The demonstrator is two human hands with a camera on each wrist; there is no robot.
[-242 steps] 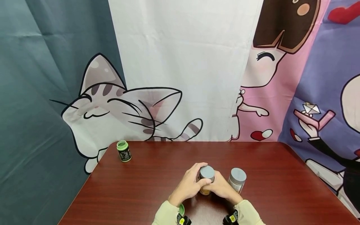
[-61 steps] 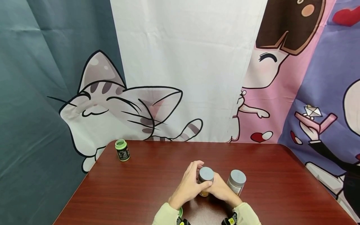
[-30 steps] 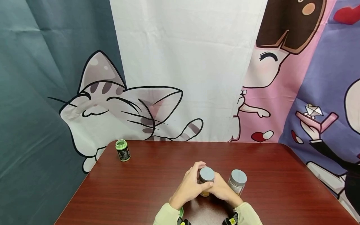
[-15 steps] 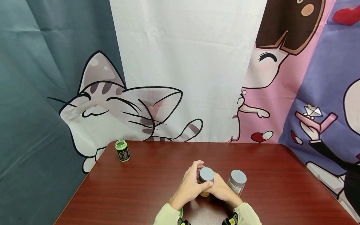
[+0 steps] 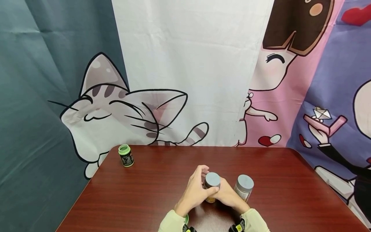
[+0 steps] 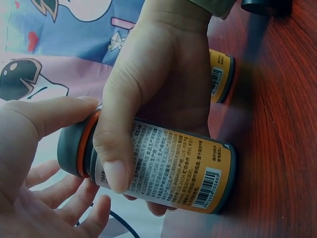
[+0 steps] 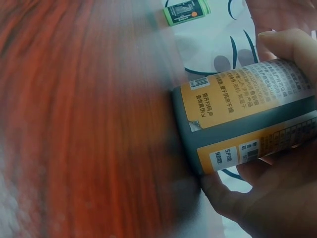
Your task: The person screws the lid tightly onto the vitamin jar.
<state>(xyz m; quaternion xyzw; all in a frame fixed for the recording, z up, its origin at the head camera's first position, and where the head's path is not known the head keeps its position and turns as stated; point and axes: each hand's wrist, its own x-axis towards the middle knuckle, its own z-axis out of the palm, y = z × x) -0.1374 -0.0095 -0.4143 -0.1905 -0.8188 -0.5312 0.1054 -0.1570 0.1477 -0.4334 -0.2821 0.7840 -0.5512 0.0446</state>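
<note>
An upright supplement jar [image 5: 213, 179] with a grey lid stands between my two hands over the table; its label is orange and white. My right hand [image 5: 230, 195] grips the jar's body, the thumb lying across the label [image 6: 188, 166] in the left wrist view. My left hand [image 5: 195, 189] is around the lid [image 6: 72, 148], thumb at its edge and the other fingers curved loosely beyond it. An orange ring [image 6: 88, 144] shows just below the lid. In the right wrist view, the jar's base [image 7: 185, 134] is right by the tabletop.
A second grey-lidded jar [image 5: 244, 186] stands just right of my right hand. At the far left table corner sits a lidless black jar with a green neck [image 5: 126, 156]. A round green thing [image 5: 186, 219] is mostly hidden behind my left wrist. Printed cloth [image 5: 191, 64] hangs behind the table [image 5: 156, 190].
Since the earliest frame, my left fingers have lifted slightly off the lid's far side and its thumb has slid a little. Over the last two seconds both hands and the jar have stayed nearly still.
</note>
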